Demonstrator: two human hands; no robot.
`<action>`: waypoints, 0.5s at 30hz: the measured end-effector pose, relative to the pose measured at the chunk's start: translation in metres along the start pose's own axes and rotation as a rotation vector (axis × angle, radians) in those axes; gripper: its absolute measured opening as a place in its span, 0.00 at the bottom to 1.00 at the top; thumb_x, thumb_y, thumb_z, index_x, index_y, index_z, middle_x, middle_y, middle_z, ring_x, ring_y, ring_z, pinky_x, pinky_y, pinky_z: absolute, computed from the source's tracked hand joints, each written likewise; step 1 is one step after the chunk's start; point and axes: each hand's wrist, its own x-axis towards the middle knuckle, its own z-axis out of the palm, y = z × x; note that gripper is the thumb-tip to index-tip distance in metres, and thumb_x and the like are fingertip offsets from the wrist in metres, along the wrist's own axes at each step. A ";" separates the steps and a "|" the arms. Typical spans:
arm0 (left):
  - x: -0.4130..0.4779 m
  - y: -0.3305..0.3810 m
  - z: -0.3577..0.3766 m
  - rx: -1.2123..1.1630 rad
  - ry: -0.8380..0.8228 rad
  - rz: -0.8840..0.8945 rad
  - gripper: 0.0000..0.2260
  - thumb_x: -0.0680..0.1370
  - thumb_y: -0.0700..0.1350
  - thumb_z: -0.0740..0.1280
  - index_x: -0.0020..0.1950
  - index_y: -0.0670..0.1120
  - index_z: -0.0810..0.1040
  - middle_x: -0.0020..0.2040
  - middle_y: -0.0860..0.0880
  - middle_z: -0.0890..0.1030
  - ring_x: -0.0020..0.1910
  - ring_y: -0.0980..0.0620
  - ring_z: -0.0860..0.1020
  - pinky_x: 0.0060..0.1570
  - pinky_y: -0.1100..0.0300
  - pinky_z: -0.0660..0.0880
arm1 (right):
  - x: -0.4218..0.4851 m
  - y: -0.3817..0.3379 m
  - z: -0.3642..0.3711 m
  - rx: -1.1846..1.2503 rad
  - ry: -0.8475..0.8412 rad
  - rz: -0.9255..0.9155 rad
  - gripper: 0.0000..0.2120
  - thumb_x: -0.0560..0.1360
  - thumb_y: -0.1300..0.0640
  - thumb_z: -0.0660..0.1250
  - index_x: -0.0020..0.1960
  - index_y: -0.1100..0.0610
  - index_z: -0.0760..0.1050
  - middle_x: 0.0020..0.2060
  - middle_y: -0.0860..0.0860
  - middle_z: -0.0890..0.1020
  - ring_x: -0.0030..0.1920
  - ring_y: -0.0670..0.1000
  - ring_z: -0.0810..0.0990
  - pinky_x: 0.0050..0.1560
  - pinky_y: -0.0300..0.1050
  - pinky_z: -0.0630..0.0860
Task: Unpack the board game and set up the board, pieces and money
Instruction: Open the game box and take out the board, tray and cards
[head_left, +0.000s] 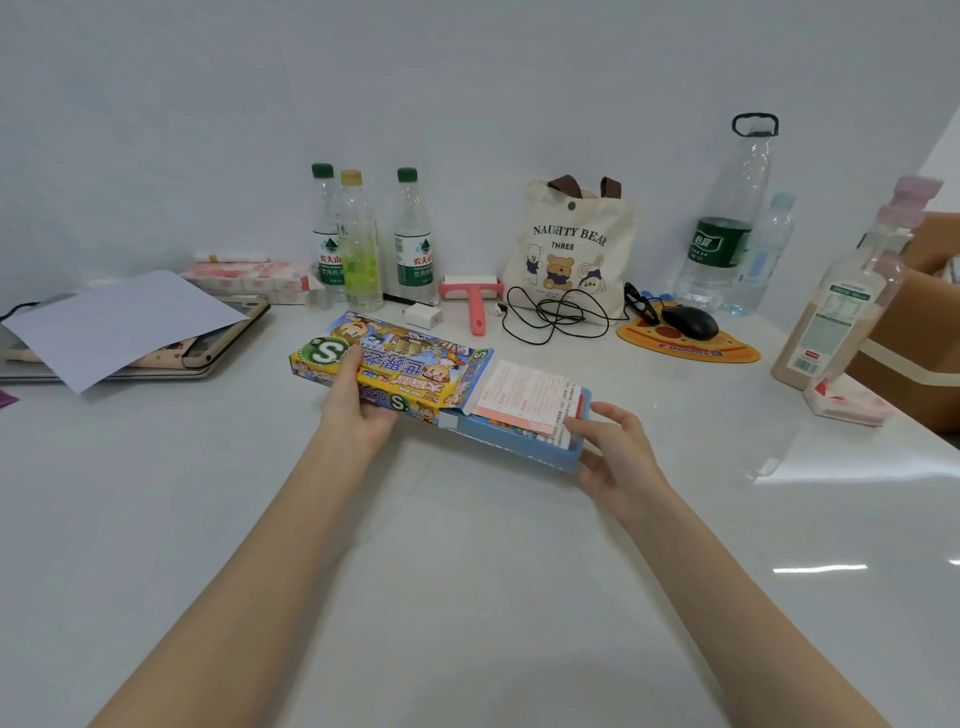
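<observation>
Two hands share one board game box (395, 366) on the white tabletop (467, 571), well right of the laptop (156, 358) that lies under a white sheet (119, 322) at the far left. The left hand (358, 400) comes first: it reaches up from the near side, and its fingers (353, 364) curl over the top of the colourful printed sleeve (415, 358) close to the sleeve's left end, clamped on it, with the palm against the near edge. The box's long axis runs from far-left to near-right, and the sleeve's open mouth faces right. Out of that mouth stands the blue inner tray (519, 441), partway clear of the sleeve, with its left part hidden inside. On the tray lie paper sheets (524, 395), pink and white with fine print, probably rules or money, though the print is too small to read. The right hand (618, 452) sits at the tray's right end, the nearer hand to whatever is inside: its thumb is at the near wall and its fingers are bent over the end, slightly spread, the forefinger touching the edge of the sheets, so it holds the tray's end in a loose pinch. The unpacking looks barely begun. The next pull should follow the long axis, rightward and toward the person, while the left hand anchors the sleeve. Further right stands a milky bottle (836, 317), well apart from the box.
</observation>
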 end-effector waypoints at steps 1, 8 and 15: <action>0.001 0.001 -0.001 -0.001 0.003 -0.001 0.12 0.79 0.46 0.67 0.60 0.43 0.74 0.62 0.43 0.79 0.45 0.46 0.81 0.42 0.47 0.76 | 0.001 -0.001 -0.003 0.005 0.016 -0.005 0.18 0.76 0.68 0.65 0.60 0.52 0.67 0.49 0.55 0.82 0.44 0.53 0.82 0.44 0.50 0.80; 0.008 0.003 -0.002 0.084 0.012 -0.063 0.21 0.80 0.46 0.65 0.71 0.43 0.68 0.67 0.42 0.75 0.65 0.41 0.74 0.52 0.41 0.71 | 0.006 -0.004 -0.011 0.033 0.151 -0.055 0.15 0.79 0.66 0.61 0.62 0.52 0.65 0.44 0.50 0.78 0.50 0.54 0.80 0.56 0.56 0.79; 0.021 0.006 -0.010 0.353 0.064 0.015 0.16 0.80 0.41 0.65 0.67 0.41 0.70 0.60 0.43 0.77 0.62 0.43 0.76 0.55 0.44 0.74 | 0.016 -0.002 -0.025 -0.127 0.263 -0.134 0.15 0.81 0.63 0.58 0.66 0.52 0.70 0.52 0.52 0.80 0.53 0.53 0.81 0.58 0.54 0.78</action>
